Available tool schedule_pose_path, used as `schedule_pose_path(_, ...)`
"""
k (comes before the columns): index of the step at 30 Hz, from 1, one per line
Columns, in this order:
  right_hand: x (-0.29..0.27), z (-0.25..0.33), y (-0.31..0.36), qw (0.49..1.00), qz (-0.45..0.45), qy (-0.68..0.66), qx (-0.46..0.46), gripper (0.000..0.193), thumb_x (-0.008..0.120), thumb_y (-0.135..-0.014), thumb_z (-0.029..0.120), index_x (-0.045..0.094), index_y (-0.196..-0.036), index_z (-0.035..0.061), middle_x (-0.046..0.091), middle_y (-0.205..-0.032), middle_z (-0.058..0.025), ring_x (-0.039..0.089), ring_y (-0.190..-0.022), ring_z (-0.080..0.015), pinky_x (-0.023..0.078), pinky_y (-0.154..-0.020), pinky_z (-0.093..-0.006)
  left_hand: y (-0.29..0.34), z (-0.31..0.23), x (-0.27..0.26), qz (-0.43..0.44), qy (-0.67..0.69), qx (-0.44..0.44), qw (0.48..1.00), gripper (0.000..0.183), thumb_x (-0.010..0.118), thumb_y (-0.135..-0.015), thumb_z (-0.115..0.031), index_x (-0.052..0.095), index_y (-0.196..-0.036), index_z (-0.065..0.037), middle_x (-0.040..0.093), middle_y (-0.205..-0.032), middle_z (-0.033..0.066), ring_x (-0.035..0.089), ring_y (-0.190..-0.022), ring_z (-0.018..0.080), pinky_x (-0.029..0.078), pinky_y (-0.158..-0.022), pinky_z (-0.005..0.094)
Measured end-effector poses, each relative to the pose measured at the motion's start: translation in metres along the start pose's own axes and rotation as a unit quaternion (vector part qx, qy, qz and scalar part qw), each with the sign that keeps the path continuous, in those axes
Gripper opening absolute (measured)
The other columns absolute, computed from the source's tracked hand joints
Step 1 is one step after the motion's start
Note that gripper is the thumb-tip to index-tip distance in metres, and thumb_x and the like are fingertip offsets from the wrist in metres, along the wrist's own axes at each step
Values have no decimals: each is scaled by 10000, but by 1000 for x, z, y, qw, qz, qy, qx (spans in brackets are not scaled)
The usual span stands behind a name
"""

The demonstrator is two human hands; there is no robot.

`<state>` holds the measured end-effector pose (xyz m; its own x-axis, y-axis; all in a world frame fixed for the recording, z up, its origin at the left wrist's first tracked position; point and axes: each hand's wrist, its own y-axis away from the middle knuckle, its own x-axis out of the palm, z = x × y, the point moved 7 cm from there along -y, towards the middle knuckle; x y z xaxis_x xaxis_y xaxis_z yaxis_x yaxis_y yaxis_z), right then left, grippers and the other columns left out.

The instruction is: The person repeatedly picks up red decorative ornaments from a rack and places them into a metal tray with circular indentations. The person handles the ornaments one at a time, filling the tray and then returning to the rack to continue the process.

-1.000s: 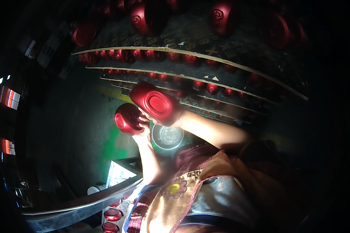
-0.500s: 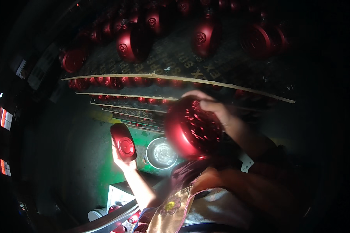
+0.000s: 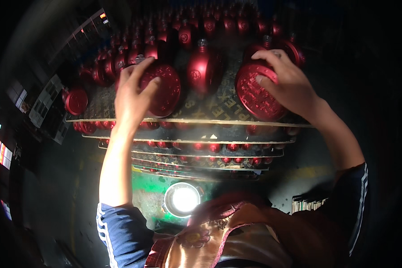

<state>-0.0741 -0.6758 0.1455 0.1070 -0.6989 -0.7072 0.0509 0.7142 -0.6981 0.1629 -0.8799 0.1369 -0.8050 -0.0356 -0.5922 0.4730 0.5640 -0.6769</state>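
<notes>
On the dark top board (image 3: 230, 105) of a stacked rack, my left hand (image 3: 134, 96) has its fingers wrapped over the top of a round red bottle (image 3: 167, 94) with raised patterning. My right hand (image 3: 288, 82) grips a similar red bottle (image 3: 254, 96) to the right, fingers over its upper side. Both bottles are near the board's front edge; whether their bases rest on it is hard to tell. Between them stands another upright red bottle (image 3: 204, 69) with a threaded neck, touched by neither hand.
Rows of red bottles (image 3: 210, 22) fill the far part of the board, and one red bottle (image 3: 77, 101) is at its left edge. More boards with bottles (image 3: 214, 147) are stacked below. A round metal bucket (image 3: 169, 206) is on the floor near my body.
Both hands have moved up and forward over the top board with their bottles. The left came from low at the left, the right from in front of my body.
</notes>
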Motion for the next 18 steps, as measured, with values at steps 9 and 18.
schedule_pose_path(9,34,-2,-21,986,145,53,57,490,645,-882,247,474,-1307,71,526,-1127,-258,633,-938,-370,539,-804,-426,-33,10,56,20,-201,-21,979,492,662,-874,-322,527,-1347,-316,514,-1308,167,572,-1150,357,528,-853,448)
schedule_pose_path(18,33,16,-18,968,247,-39,15,597,656,-884,265,434,-1418,117,507,-1267,-234,554,-1153,-373,457,-967,-437,-25,12,55,66,-157,-35,985,580,676,-852,-325,466,-1392,-297,435,-1374,231,506,-1220,393,494,-930,472)
